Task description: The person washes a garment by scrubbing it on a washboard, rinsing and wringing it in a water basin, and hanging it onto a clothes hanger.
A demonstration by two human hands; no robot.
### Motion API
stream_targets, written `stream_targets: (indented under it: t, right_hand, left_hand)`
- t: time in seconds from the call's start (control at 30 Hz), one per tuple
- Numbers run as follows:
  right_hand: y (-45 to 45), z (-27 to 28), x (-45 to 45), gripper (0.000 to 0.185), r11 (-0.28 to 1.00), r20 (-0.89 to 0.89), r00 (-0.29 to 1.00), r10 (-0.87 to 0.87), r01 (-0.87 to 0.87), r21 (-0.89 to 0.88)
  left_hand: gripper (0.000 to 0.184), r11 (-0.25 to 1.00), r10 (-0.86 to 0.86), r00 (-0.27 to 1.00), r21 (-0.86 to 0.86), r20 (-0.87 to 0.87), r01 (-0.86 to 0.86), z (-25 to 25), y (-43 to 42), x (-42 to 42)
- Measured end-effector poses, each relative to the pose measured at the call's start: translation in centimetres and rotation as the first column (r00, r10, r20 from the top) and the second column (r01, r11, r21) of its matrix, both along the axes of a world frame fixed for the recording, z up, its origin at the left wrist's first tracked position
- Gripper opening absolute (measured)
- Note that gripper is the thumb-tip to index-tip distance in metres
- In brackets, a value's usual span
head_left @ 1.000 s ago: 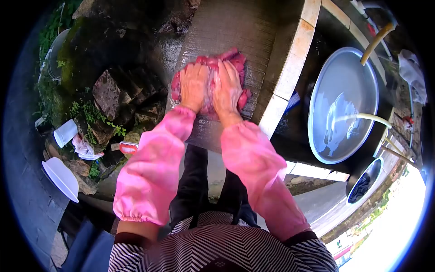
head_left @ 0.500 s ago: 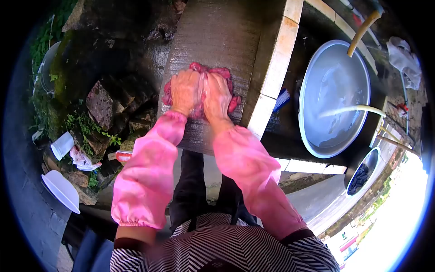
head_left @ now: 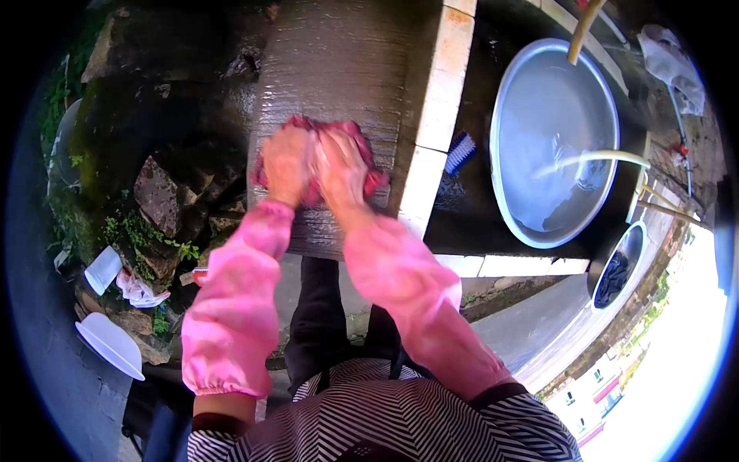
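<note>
The left hand [head_left: 286, 163] presses down on a crumpled red cloth [head_left: 360, 142], whose edge pokes out at its nine o'clock. Just beside it the right hand [head_left: 340, 163] bears on the same cloth, which fans past the fingers from twelve to three o'clock. Whether either hand clenches the fabric I cannot tell. Beneath lies the wet ridged slab [head_left: 331, 61]; toward three o'clock, a blue brush [head_left: 460, 152], then a basin [head_left: 517, 115].
</note>
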State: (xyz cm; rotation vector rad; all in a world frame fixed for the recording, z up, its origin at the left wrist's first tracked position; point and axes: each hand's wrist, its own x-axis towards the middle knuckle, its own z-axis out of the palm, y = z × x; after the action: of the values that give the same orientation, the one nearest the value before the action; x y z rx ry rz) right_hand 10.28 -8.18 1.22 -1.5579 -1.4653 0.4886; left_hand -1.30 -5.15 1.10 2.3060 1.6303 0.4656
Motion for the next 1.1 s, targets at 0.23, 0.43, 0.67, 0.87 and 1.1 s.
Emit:
stream_targets:
  t: [0.23, 0.43, 0.67, 0.87, 1.1]
  right_hand:
    - [-2.4, 3.9, 1.4, 0.013, 0.992, -0.113, 0.994, 0.005, -0.019, -0.122]
    - [-8.0, 2.8, 0.3, 0.019, 0.998, -0.051, 0.999, 0.012, -0.015, -0.055]
    - [2.6, -0.1, 1.0, 0.012, 0.997, 0.026, 0.999, 0.036, -0.034, -0.071]
    - [-9.8, 7.4, 1.4, 0.017, 0.977, -0.185, 0.983, -0.003, -0.037, -0.212]
    - [5.0, -1.2, 1.5, 0.014, 0.991, 0.083, 0.992, 0.092, -0.082, -0.11]
  left_hand:
    - [0.024, 0.991, 0.13, 0.982, -0.039, 0.137, -0.126, 3.1, -2.1, 1.6]
    - [0.015, 0.966, -0.154, 0.983, 0.223, 0.103, 0.128, 1.7, -7.7, -0.5]
    - [0.016, 0.976, 0.132, 0.99, 0.182, -0.046, -0.122, 0.8, 1.3, 1.5]
    - [0.029, 0.98, -0.017, 0.99, 0.196, 0.143, -0.012, 5.2, -9.8, 1.1]
    - [0.022, 0.98, 0.158, 0.984, 0.136, -0.078, -0.146, -1.6, 3.7, 1.2]
